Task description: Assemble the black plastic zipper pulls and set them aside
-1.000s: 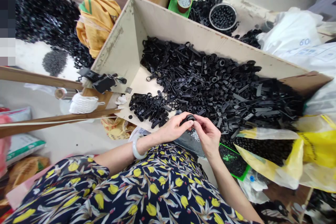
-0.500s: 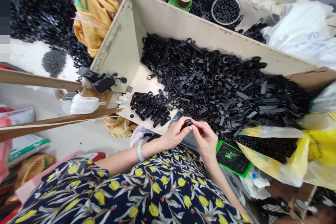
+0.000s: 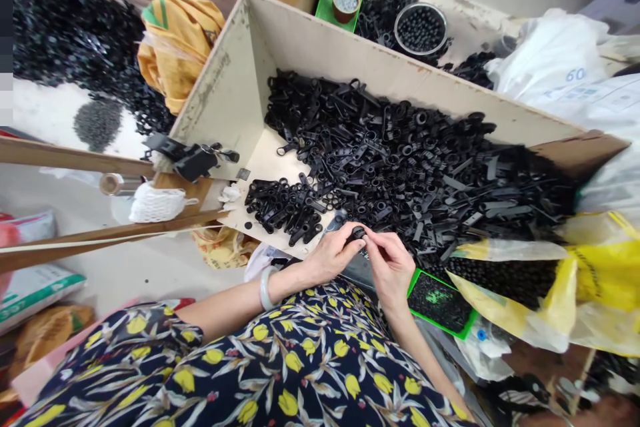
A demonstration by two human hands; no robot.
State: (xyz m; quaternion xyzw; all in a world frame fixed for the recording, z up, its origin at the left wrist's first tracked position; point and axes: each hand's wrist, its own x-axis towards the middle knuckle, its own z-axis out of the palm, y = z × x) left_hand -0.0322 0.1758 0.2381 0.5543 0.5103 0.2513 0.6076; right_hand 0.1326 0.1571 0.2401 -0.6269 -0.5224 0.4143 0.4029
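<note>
My left hand (image 3: pixel 331 252) pinches a small round black part (image 3: pixel 357 233), ring-like in shape, between thumb and fingers. From the other side my right hand (image 3: pixel 390 259) presses its fingertips together at the part's edge; whether they hold a second tiny piece is hidden. Both hands are close together at the near edge of a wooden bin. Beyond them spreads a large heap of black plastic parts (image 3: pixel 400 153), with rings, strips and pieces with looped ends. A smaller pile of black parts (image 3: pixel 283 210) lies to the left of the hands.
A green tray (image 3: pixel 443 303) of fine black pieces stands right of my right hand. Yellow plastic bags (image 3: pixel 600 280) hang over the bin's right side. Past the back wall (image 3: pixel 380 57) are a metal bowl of black balls (image 3: pixel 421 28) and a brown cup (image 3: pixel 345 2).
The camera view has shifted slightly. Both hands stay together on the black part, which appears turned a little.
</note>
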